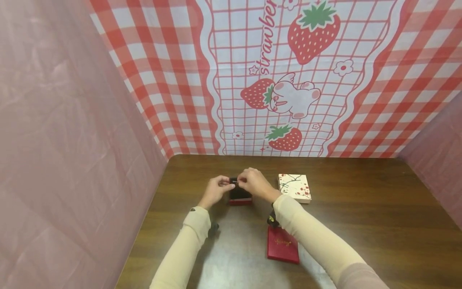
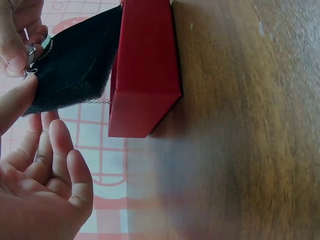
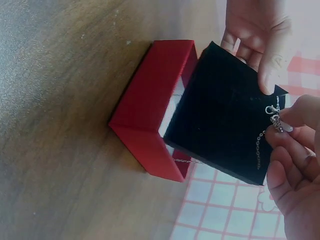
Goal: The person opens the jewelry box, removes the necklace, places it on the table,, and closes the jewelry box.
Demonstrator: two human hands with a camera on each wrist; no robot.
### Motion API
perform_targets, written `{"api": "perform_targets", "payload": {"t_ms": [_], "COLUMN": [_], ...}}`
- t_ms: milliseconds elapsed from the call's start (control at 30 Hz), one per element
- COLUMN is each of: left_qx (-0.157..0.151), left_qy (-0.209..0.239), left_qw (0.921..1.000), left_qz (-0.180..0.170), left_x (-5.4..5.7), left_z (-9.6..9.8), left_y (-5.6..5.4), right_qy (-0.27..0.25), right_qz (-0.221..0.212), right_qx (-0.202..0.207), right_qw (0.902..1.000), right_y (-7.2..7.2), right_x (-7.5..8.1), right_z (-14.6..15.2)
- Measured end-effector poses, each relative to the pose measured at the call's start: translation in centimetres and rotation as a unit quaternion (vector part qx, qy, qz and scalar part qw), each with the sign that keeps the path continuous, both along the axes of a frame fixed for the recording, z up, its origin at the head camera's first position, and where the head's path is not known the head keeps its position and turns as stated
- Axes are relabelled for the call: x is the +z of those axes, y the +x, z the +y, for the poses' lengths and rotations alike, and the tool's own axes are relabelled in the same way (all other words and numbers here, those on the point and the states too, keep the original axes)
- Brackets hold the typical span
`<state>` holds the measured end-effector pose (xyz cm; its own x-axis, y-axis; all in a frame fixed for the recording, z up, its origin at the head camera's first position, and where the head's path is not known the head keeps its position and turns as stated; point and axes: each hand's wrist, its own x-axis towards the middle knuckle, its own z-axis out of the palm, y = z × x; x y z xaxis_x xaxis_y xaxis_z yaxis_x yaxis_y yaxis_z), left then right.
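A red jewelry box (image 3: 152,90) stands uncovered on the table, and a black padded insert (image 3: 220,115) is tilted partly up out of it. My left hand (image 1: 215,191) pinches the insert's far edge, thumb on the face and fingers behind. With thumb and fingertips, my right hand (image 1: 255,182) pinches a silver necklace (image 3: 258,150) by a small pendant or fastening (image 3: 276,121) at that same edge. A clasp-like ring (image 3: 270,109) shows beside the thumb. Part of the thin chain runs behind the insert into the box, where it is hidden.
A red lid (image 1: 283,245) with gold lettering lies nearer on the wooden table (image 1: 361,208), by my right forearm. Beyond my right wrist is a cream box (image 1: 296,186) with a red blossom pattern. A strawberry-print cloth (image 1: 267,132) hangs behind the table.
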<state>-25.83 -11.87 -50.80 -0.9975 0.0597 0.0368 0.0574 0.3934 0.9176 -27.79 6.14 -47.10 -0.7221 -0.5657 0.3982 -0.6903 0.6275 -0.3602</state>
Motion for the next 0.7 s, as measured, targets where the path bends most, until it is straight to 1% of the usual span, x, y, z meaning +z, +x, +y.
{"api": "perform_targets", "payload": {"t_ms": [200,300,367,467,600,700], "left_qx": [0.003,0.008,0.014,0.025,0.040,0.051], "left_qy": [0.005,0.010,0.014,0.015,0.026,0.036], "left_qw": [1.0000,0.9999,0.9998,0.9995,0.9984,0.9966], "left_qz": [-0.005,-0.003,-0.004,-0.008,-0.031,-0.054], "left_x": [0.4,0.6,0.6,0.4,0.4,0.5], "left_z": [0.1,0.2,0.3,0.4,0.7,0.9], "left_y": [0.3,0.4,0.5,0.6,0.9,1.1], "right_qy": [0.011,0.018,0.021,0.017,0.001,-0.010], "right_qz": [0.006,0.000,-0.011,-0.042,-0.079,-0.091], "right_qx": [0.010,0.015,0.017,0.020,0.013,0.006], "right_qw": [0.9999,0.9997,0.9996,0.9988,0.9968,0.9958], "right_y": [0.1,0.1,0.2,0.2,0.1,0.1], "right_x": [1.0,1.5,1.7,1.9,2.0,2.1], "right_z": [0.4,0.4,0.5,0.5,0.6,0.6]}}
